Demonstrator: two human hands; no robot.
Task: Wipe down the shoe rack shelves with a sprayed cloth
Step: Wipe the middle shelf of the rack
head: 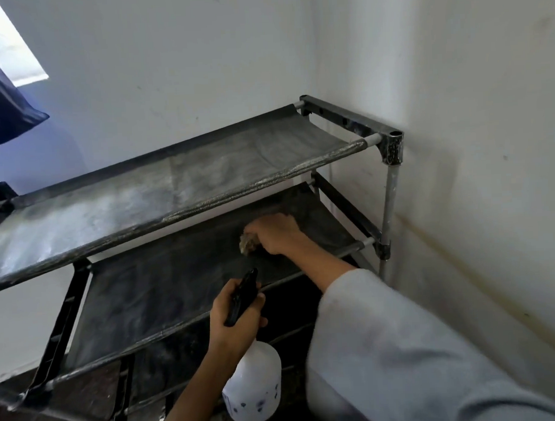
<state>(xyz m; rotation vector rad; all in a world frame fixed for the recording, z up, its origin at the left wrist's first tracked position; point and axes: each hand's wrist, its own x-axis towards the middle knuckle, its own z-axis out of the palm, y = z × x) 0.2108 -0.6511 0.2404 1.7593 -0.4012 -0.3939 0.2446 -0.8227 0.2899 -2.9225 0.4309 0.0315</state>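
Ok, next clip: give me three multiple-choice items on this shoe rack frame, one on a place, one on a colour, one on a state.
1. Where is the cloth? A top shelf; B second shelf; C floor.
2. What colour is the spray bottle body? A white; B green; C red.
3. What is the left hand doing? A hanging idle; B gripping the spray bottle; C pressing the wall.

Answers: 1 B, the right hand holds the cloth on the second shelf, under the top shelf. 2 A, the body is white below a black head. 3 B, its fingers wrap the bottle's neck.
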